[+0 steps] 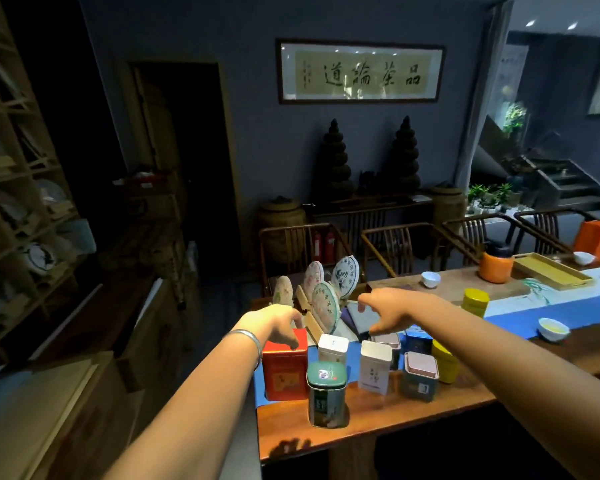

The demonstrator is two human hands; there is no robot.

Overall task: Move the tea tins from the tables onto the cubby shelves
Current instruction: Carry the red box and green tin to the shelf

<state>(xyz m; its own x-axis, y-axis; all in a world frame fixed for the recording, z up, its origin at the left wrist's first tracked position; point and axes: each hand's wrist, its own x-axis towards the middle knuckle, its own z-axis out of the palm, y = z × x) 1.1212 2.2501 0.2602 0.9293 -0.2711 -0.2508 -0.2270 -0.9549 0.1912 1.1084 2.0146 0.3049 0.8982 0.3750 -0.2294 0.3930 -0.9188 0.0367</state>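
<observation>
Several tea tins stand at the near left end of the wooden table [378, 420]: a red tin [284, 374], a green tin [327, 393], two white tins [333, 348] [374, 367], a grey-blue tin with a pink lid [420, 375], a blue tin [418, 341] and a yellow tin [445, 362]. My left hand [278, 323] rests with its fingers on the top of the red tin. My right hand [390, 311] hovers with spread fingers above the tins at the back. The cubby shelves [18, 188] rise at the far left.
Round tea cakes [324, 303] stand on racks behind the tins. Farther along the table are another yellow tin [476, 301], white cups [553, 329], an orange jar [496, 266] and a tray [551, 273]. Wooden chairs [395, 247] line the far side. Pale boxes [66, 393] lie at the lower left.
</observation>
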